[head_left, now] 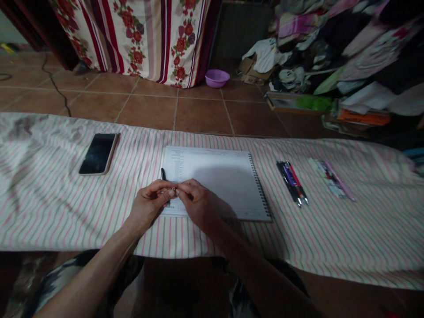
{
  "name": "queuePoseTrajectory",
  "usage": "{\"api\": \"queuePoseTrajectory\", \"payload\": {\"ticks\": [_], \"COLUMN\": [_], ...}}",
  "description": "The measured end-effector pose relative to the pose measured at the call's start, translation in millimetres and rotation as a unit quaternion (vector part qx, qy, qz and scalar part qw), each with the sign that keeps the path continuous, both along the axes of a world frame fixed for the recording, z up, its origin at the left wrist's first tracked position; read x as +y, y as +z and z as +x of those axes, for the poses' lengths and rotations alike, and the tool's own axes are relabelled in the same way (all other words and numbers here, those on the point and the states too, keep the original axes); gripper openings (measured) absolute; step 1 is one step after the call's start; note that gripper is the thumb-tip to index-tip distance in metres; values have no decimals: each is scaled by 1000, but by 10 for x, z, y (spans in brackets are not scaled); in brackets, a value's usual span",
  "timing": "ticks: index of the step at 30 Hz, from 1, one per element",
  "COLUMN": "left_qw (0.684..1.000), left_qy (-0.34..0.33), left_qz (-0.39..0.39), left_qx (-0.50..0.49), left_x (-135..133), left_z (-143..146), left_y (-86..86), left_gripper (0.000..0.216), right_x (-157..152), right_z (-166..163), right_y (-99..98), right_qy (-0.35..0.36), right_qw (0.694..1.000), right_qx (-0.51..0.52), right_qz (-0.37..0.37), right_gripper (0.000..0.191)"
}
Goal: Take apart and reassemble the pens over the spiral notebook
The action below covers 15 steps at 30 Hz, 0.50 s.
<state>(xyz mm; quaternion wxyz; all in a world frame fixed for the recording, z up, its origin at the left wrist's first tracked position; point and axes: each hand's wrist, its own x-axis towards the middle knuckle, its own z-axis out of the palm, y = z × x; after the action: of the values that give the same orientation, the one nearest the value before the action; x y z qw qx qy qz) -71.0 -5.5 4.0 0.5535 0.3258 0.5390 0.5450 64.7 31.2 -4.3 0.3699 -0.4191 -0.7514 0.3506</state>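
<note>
My left hand (pixel 149 202) and my right hand (pixel 197 202) meet over the near left corner of a spiral notebook (pixel 218 176) that lies open on the striped cloth. Both hands are closed in a pinch, fingertips touching around a small object (pixel 173 189) too tiny to name. A black pen (pixel 163 174) lies along the notebook's left edge, just beyond my left fingers, partly hidden by them.
A dark phone (pixel 98 153) lies to the left on the striped cloth (pixel 49 198). Several pens (pixel 293 182) and a patterned flat case (pixel 331 178) lie to the right. Beyond are tiled floor, a purple bowl (pixel 217 78), a floral curtain and piled clothes.
</note>
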Motion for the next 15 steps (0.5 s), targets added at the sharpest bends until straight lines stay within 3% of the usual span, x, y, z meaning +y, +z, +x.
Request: {"api": "queuePoseTrajectory", "payload": {"ticks": [11, 15], "left_qw": [1000, 1000], "left_qy": [1, 6], "left_qz": [-6, -4], "left_qx": [-6, -16], "left_x": [-2, 2], "left_z": [2, 11], "left_y": [19, 57], "left_gripper": [16, 16], "right_x": [27, 40], "right_z": [12, 6], "right_y": [-27, -41], "right_qy": [-10, -14], "right_qw": [999, 997], "right_qx": [32, 76], "right_qz": [10, -25], "right_gripper": [16, 15]}}
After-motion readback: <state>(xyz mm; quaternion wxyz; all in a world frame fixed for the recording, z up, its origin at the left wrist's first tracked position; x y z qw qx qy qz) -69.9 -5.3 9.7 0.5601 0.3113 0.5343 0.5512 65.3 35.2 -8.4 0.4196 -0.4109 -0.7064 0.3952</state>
